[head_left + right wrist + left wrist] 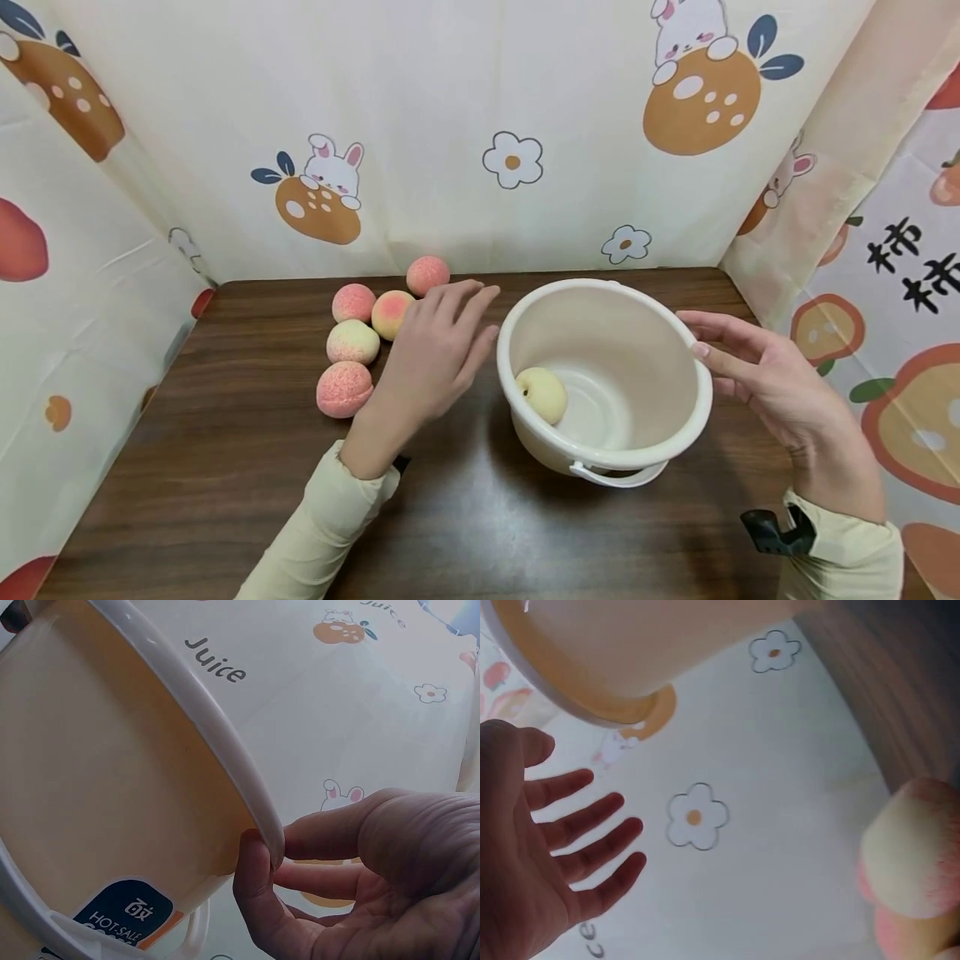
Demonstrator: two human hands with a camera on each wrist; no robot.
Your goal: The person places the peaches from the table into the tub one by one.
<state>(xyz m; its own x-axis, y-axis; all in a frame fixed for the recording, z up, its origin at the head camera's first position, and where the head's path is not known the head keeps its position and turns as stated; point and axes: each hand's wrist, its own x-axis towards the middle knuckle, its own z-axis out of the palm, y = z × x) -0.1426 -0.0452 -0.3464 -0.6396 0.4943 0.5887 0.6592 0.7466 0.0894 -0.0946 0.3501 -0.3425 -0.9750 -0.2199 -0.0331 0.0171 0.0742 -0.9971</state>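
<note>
A cream bucket (600, 454) stands on the table with one pale yellow peach (545, 395) lying inside it against the left wall. My right hand (780, 383) pinches the bucket's right rim; in the right wrist view its thumb and fingers (259, 892) clasp the edge. My left hand (442, 350) hovers between the bucket and a group of peaches, fingers spread and holding nothing. Left of it lie a pink peach (344, 389), a pale peach (352, 342), another pink peach (353, 302), a yellow-pink peach (392, 314) and a far pink peach (428, 276).
The dark wooden table (225, 467) is bounded by a printed curtain (450, 100) at the back and on both sides. A white handle (622, 478) hangs at the bucket's front. A dark wrist strap (780, 533) sits at the right sleeve.
</note>
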